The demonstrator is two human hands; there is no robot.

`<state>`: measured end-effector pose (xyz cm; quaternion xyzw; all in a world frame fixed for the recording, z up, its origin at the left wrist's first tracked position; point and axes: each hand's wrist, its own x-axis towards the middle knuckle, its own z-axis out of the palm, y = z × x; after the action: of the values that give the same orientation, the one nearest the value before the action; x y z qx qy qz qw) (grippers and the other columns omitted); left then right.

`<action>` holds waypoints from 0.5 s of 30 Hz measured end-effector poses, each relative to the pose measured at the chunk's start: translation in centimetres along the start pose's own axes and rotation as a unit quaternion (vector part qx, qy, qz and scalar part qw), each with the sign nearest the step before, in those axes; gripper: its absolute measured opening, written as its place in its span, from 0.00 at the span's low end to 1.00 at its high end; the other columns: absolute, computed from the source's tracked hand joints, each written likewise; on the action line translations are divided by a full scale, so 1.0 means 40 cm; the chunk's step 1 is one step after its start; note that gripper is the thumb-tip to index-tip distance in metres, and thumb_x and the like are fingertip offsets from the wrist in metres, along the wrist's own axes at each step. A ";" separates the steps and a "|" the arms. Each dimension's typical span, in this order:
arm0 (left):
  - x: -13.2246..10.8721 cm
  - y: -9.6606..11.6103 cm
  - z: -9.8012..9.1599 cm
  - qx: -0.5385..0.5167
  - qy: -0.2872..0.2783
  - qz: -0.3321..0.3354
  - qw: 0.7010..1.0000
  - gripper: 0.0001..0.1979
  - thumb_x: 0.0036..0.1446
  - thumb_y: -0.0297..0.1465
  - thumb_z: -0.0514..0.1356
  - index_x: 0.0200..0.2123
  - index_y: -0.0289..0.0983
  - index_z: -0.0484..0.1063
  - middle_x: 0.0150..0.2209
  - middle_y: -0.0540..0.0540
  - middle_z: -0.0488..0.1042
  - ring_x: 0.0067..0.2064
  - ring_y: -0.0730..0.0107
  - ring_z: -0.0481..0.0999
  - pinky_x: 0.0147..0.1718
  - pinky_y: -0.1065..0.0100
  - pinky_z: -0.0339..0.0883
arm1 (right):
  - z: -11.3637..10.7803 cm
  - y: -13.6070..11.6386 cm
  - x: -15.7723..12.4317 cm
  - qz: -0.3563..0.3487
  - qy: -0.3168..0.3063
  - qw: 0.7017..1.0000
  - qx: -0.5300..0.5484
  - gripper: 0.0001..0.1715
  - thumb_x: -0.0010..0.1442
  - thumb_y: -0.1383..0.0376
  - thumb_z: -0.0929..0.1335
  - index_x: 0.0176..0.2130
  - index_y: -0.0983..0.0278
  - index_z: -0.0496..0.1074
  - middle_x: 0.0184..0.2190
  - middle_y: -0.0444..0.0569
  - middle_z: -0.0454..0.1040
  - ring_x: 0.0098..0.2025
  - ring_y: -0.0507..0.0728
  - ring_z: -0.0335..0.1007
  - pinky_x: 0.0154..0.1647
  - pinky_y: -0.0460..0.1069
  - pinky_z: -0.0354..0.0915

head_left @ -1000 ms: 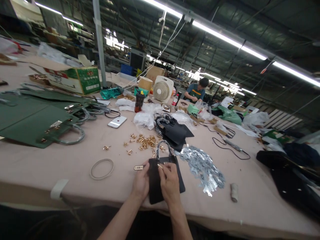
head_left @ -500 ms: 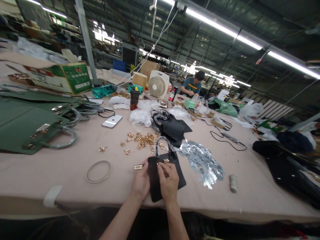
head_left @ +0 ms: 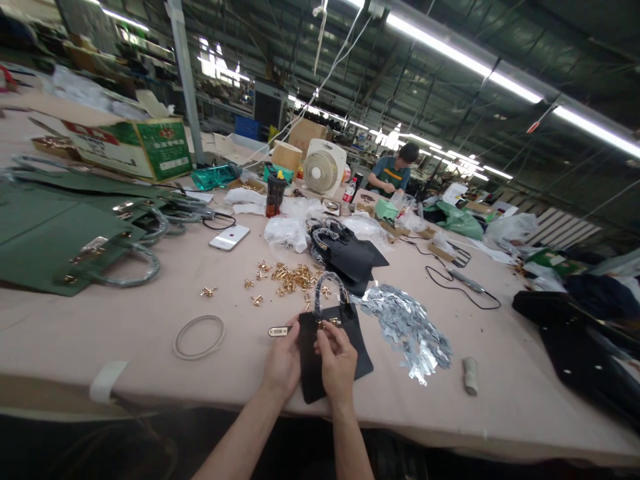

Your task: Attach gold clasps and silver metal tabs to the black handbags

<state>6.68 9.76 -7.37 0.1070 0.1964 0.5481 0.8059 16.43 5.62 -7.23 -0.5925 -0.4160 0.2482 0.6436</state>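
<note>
A small black handbag (head_left: 311, 373) with a wrapped top handle lies in front of me near the table's front edge. My left hand (head_left: 283, 360) grips its left side, thumb over the edge. A strap end with a gold plate (head_left: 279, 331) pokes out left of that hand. My right hand (head_left: 339, 360) is closed in a pinch on the bag's front, just below the left foot of the handle; what the fingertips hold is mostly hidden. Gold hardware (head_left: 334, 321) shows on the bag above them. Loose gold fittings (head_left: 295, 277) lie beyond the bag, and a heap of flat silver metal pieces (head_left: 410, 327) is to the right.
Several dark green handbags (head_left: 65, 233) lie left, near a phone (head_left: 229, 237) and a tape ring (head_left: 199, 337). More black bags (head_left: 345, 253) lie beyond. A corded tool (head_left: 465, 279), a small roll (head_left: 470, 376) and a fan (head_left: 324, 168) also stand around. A co-worker (head_left: 393, 173) sits across.
My right fingertips have shifted slightly at the foot of the handle. The left hand keeps its hold. The whole view has tilted and moved a little.
</note>
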 end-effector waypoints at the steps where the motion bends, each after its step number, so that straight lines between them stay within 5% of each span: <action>1: 0.000 0.000 0.000 0.001 0.000 0.001 1.000 0.19 0.56 0.33 0.71 0.50 0.35 0.78 0.46 0.41 0.83 0.51 0.54 0.81 0.53 0.56 0.75 | 0.000 0.002 -0.001 -0.007 -0.002 1.000 -0.006 0.18 0.65 0.56 0.72 0.50 0.63 0.79 0.35 0.47 0.73 0.30 0.53 0.75 0.29 0.46 0.73; 15: -0.002 -0.004 0.009 0.037 0.007 0.028 0.999 0.22 0.54 0.36 0.73 0.51 0.35 0.79 0.47 0.40 0.84 0.54 0.54 0.80 0.60 0.54 0.70 | -0.005 0.007 0.000 -0.093 -0.048 0.990 -0.092 0.17 0.69 0.60 0.68 0.55 0.60 0.77 0.36 0.48 0.71 0.32 0.53 0.72 0.31 0.46 0.72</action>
<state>6.95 9.66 -7.11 0.1386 0.2194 0.5638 0.7841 16.63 5.55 -7.49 -0.5953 -0.5210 0.1763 0.5857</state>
